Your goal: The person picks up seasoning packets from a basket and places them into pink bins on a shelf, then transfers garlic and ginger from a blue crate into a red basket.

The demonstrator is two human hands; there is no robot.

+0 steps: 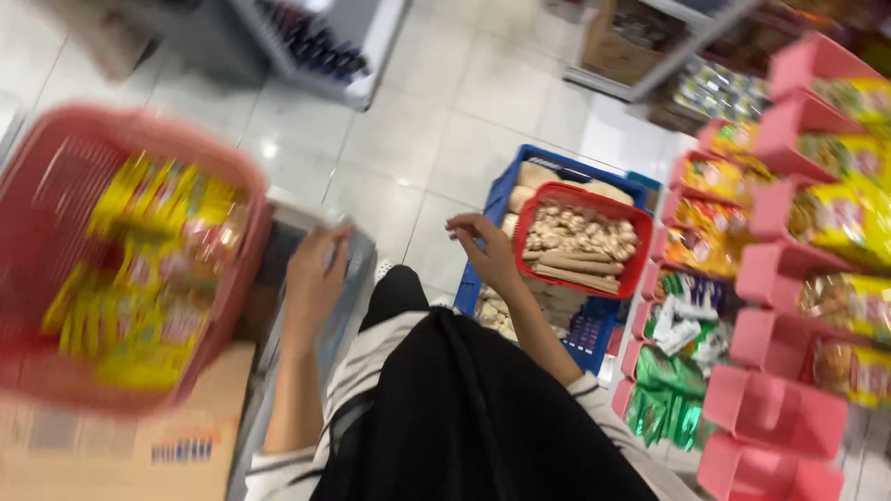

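Fingers (461,225) of the right hand (484,249) are loosely curled and hold nothing; they hover just over the near left rim of a red basket (531,215) full of pale brown biscuits and sticks. That basket sits on top of a blue crate (496,199), which stands on the white tiled floor (436,121) directly beyond those fingertips.

Fingers (332,239) of the left hand (314,276) lie flat and close together on a grey box-like surface (348,288); the picture is blurred there, so I cannot tell whether they grip anything or only rest on it. Just to the left of that hand, a big pink basket (56,186) holds yellow and red snack packets (148,269), tilted and very blurred. Below it lies a brown cardboard box (176,445).

To the right of the right hand, well past the red basket, rows of pink shelf bins (775,408) hold yellow packets (840,218) higher up and green packets (664,399) lower down. Beneath both hands, a black garment (464,417) over striped sleeves fills the lower middle of the view. Far above the fingers, dark shelving (316,46) stands on the floor.
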